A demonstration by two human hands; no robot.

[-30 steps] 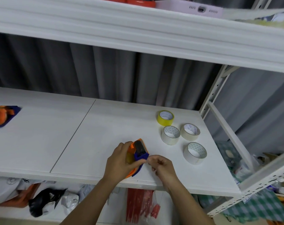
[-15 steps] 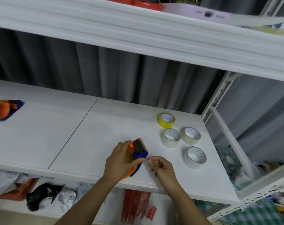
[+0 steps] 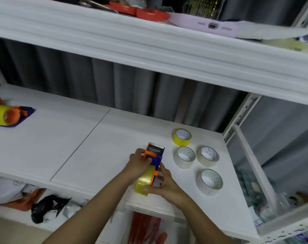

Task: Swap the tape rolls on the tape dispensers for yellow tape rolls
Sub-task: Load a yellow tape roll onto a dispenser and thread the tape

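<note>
An orange and blue tape dispenser (image 3: pixel 154 154) is held up over the white shelf's front edge, with a yellow tape roll (image 3: pixel 144 179) on it. My left hand (image 3: pixel 138 163) grips the dispenser's orange side from the left. My right hand (image 3: pixel 163 184) holds the yellow roll from below and right, thumb on its rim. A spare yellow roll (image 3: pixel 182 137) lies on the shelf behind. Three whitish rolls (image 3: pixel 184 157) (image 3: pixel 208 156) (image 3: pixel 210 181) lie to the right. A second dispenser with a yellow roll (image 3: pixel 4 115) lies far left.
The white shelf board (image 3: pixel 79 141) has a seam down its middle. An upper shelf (image 3: pixel 149 46) hangs close overhead with a purple phone case and red items. Grey curtain behind. Bags and red packets sit on the level below. A metal upright (image 3: pixel 237 118) stands at right.
The dispenser has been lifted and turned, so its yellow roll now shows. My right hand moved from pinching at its side to holding the roll.
</note>
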